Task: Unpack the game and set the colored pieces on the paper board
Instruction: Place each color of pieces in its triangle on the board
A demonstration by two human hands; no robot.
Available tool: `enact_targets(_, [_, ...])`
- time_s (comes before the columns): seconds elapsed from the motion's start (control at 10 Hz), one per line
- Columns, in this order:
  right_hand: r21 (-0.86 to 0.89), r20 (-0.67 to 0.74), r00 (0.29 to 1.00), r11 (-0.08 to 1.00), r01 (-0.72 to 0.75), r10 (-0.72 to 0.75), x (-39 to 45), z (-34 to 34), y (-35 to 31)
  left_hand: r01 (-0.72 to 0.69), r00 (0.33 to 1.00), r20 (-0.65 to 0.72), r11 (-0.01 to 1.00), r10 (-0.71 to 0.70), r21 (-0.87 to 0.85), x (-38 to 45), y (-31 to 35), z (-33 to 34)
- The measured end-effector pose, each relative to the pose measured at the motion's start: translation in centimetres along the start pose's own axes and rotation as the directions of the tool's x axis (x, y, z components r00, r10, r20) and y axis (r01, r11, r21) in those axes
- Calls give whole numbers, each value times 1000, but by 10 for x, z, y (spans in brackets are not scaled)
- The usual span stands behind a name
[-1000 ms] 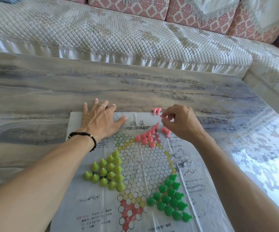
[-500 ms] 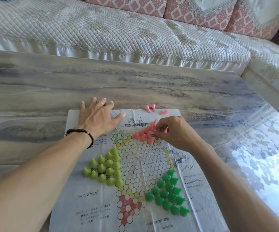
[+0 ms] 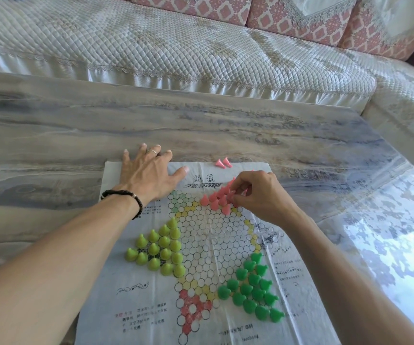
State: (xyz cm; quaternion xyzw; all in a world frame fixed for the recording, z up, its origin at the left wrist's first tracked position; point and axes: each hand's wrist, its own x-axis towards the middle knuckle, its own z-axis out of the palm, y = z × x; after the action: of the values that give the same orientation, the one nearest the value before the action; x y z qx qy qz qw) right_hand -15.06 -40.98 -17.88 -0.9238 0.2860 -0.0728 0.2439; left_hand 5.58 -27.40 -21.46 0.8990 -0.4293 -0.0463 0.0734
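The paper board (image 3: 201, 327) lies flat on the table, printed with a star of circles. Several yellow-green pieces (image 3: 159, 247) stand on its left point and several dark green pieces (image 3: 250, 287) on its lower right point. Several pink pieces (image 3: 217, 199) stand grouped on the upper right point. My right hand (image 3: 260, 195) pinches a pink piece at the right edge of that group. Two loose pink pieces (image 3: 223, 163) lie at the board's far edge. My left hand (image 3: 148, 174) rests flat with spread fingers on the board's upper left corner.
The marble-patterned table (image 3: 225, 125) stretches beyond the board, with a glossy reflective part at the right (image 3: 387, 232). A quilted sofa (image 3: 176, 46) with pink patterned cushions runs along the far side.
My right hand came back from the board's far edge to the pink group and stays at its right side. A third loose pink piece at the far edge is gone from sight. The left hand stays put.
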Motion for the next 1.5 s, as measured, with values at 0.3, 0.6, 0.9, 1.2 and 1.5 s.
enact_targets(0.3, [-14,-27,999,999,40,-41,0,-8,-2,3,1000,1,1000,-3,-11,0,0,0])
enact_targets(0.6, [-128,-119,991,991,44,-59,63,-20,-5,4,1000,7,1000,-4,4,1,0,-1])
enact_targets(0.9, [-280,-39,998,959,33,-46,91,7,-5,-2,1000,-6,1000,2,5,2,-1,1])
enact_targets(1.2, [-74,-163,986,997,34,-46,44,-21,-5,-1,1000,0,1000,1,-6,0,0,1])
enact_targets(1.5, [-179,17,1000,984,22,-19,13,-23,-8,-6,1000,0,1000,6,-15,-1,-1,-1])
